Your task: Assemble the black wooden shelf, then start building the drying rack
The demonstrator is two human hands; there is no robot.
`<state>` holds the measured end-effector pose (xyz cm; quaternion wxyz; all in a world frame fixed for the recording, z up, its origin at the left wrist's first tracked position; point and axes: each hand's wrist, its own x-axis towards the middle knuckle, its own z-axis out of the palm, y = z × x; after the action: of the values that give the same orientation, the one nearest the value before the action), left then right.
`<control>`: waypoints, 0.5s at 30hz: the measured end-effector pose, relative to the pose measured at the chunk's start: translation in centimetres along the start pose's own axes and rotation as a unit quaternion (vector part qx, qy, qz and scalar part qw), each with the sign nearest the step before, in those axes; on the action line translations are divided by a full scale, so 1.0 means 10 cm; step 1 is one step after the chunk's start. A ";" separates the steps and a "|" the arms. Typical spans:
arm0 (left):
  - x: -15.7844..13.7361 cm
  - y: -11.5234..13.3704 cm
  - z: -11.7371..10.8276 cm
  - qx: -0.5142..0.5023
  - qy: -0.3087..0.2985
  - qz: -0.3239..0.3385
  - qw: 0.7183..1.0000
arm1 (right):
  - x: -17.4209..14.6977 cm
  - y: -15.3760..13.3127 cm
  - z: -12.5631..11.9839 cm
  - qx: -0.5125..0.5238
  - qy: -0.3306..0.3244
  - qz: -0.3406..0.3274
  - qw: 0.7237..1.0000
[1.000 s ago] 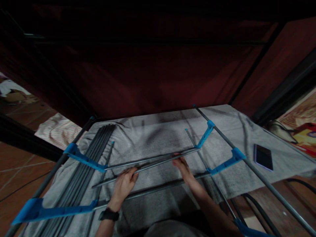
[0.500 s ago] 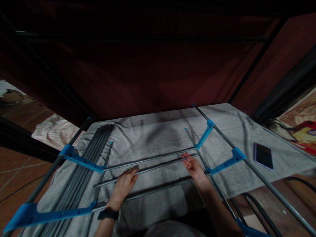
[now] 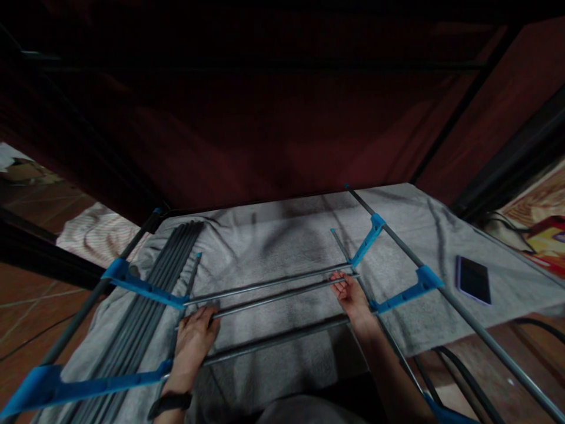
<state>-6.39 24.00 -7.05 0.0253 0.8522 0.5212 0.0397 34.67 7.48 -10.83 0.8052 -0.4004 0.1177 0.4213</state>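
A thin grey metal tube (image 3: 273, 296) lies across between two side frames, between an upper crossbar (image 3: 269, 285) and a lower crossbar (image 3: 278, 340). My left hand (image 3: 194, 333), palm down, is closed over it near its left end. Near its right end my right hand (image 3: 351, 292), palm turned up, has curled fingers around it. Blue plastic brackets (image 3: 143, 288) join the tubes of the left frame. A similar blue bracket (image 3: 408, 291) sits on the right frame, just right of my right hand. The left hand partly hides the tube's end.
Several loose grey tubes (image 3: 154, 294) lie side by side on the grey cloth (image 3: 282, 235) at left. A phone (image 3: 474, 280) rests on the cloth at right. Behind stands a dark red panel (image 3: 273, 135). Black curved tubes (image 3: 468, 377) are at lower right.
My left hand has slid left along the tube toward its left end. The tube and my right hand have shifted slightly right, with the tube's right end now past my fingers.
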 end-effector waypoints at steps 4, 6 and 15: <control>-0.08 0.06 -0.01 0.031 0.038 -0.069 0.996 | -0.01 0.00 0.02 0.000 0.029 0.028 0.999; -0.09 0.09 -0.02 0.030 0.060 -0.111 0.992 | -0.01 -0.01 0.03 -0.004 0.038 0.028 0.999; -0.09 -0.03 -0.03 -0.087 0.130 -0.216 0.964 | -0.04 -0.02 0.03 -0.015 0.030 0.028 0.999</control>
<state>-7.10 23.32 -6.85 0.0397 0.7016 0.6860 0.1887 34.56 7.40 -10.28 0.7833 -0.4214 0.1469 0.4327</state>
